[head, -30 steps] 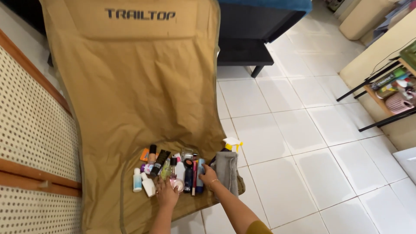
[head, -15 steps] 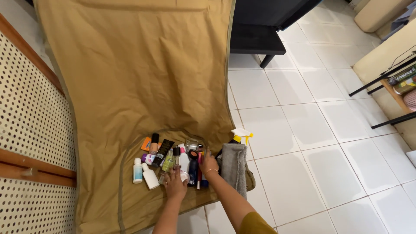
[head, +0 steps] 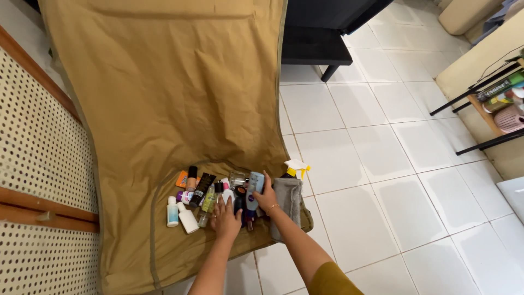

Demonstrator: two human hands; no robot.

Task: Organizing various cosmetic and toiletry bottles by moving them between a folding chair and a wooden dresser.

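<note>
Many small bottles (head: 210, 196) lie bunched on the tan cloth (head: 164, 109), just beside a grey towel (head: 286, 196). The right hand (head: 266, 198) is wrapped around a blue bottle (head: 254, 188) (tipped up). The left hand (head: 225, 218) rests flat, fingers spread, on the pile.

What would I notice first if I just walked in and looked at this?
A big tan cloth spreads over the white tiled floor, with a heap of little bottles and tubes on its near end. Two hands are in the heap: the right hand holds a blue tube, and the left hand lies flat on the bottles. A grey towel lies just right of them.
</note>
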